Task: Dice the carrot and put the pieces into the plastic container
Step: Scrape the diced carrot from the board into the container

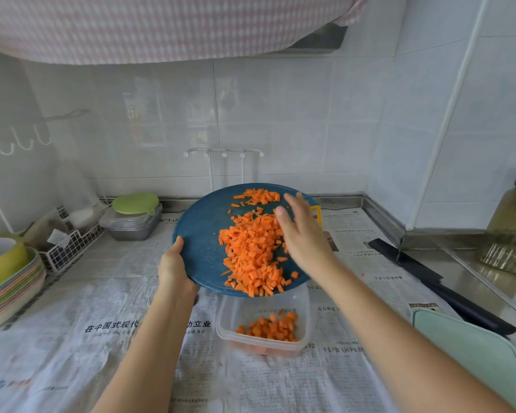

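Note:
A round blue cutting board [198,234] is lifted and tilted above a clear plastic container [301,305]. My left hand [175,268] grips the board's left rim. Diced carrot pieces [251,251] cover the board's right half, heaped toward its lower edge. My right hand [301,231] lies with straight fingers against the right side of the heap. More carrot dice [270,326] lie in the bottom of the container, which stands on newspaper right under the board's low edge.
A black knife [429,278] lies at the right on the newspaper-covered counter [102,338]. A pale green board [474,353] sits at the near right, a jar [513,225] at the far right. Stacked bowls [6,278], a wire rack [69,245] and lidded tubs [131,219] stand left.

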Motion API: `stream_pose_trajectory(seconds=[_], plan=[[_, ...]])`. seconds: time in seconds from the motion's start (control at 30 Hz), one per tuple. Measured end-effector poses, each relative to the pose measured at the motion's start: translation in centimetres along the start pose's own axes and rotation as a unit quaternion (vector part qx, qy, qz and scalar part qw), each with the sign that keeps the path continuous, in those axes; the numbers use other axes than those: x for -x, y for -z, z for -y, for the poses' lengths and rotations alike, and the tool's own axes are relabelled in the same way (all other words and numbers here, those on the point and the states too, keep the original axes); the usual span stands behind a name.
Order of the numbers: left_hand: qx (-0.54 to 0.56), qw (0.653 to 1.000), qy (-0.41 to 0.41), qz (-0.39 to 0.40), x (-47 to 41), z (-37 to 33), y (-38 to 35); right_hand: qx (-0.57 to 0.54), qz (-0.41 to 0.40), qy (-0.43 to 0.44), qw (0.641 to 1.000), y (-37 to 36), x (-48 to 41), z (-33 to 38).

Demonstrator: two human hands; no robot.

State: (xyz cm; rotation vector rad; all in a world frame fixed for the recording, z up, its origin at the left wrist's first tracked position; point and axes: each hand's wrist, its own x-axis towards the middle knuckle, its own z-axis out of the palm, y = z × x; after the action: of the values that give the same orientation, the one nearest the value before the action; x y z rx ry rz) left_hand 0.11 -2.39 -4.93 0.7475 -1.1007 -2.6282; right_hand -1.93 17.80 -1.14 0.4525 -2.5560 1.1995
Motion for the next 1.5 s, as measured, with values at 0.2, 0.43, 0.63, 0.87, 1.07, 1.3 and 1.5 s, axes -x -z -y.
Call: stream_pose_trajectory(seconds=[0.2, 0.43, 0.63, 0.87, 1.07, 1.3, 1.5], plan=[[0.001, 1.0, 0.007, 0.013, 0.4, 0.3, -0.3, 0.069, 0.109, 0.017, 0.991, -0.4, -2.6, -2.1], [0.02, 1.0, 0.014, 0.011, 0.7, 1.0, -0.4, 0.014, 0.099, 0.028, 0.995, -2.4, -0.1, -1.5], [0.022, 0.999, 0.028, 0.016, 0.4, 1.6, -0.7, 0.016, 0.05, -0.007, 0.999, -2.6, 1.9, -1.0], [0.021, 0.999, 0.038, 0.028, 0.5, 2.2, -0.7, 0.05, -0.014, -0.039, 0.998, -2.7, 3.2, -0.7], [0.027, 0.999, 0.032, 0.03, 0.8, 2.0, -0.8, 0.035, -0.057, -0.047, 0.997, -3.3, 3.9, -0.6], [0.036, 0.999, 0.024, 0.021, 1.0, 1.7, -0.9, 0.013, -0.044, -0.021, 0.999, -3.5, 4.4, -0.6], [0.029, 0.999, 0.019, 0.019, 1.2, 1.5, -1.0, -0.009, -0.056, -0.009, 0.998, -3.9, 5.6, -0.2]])
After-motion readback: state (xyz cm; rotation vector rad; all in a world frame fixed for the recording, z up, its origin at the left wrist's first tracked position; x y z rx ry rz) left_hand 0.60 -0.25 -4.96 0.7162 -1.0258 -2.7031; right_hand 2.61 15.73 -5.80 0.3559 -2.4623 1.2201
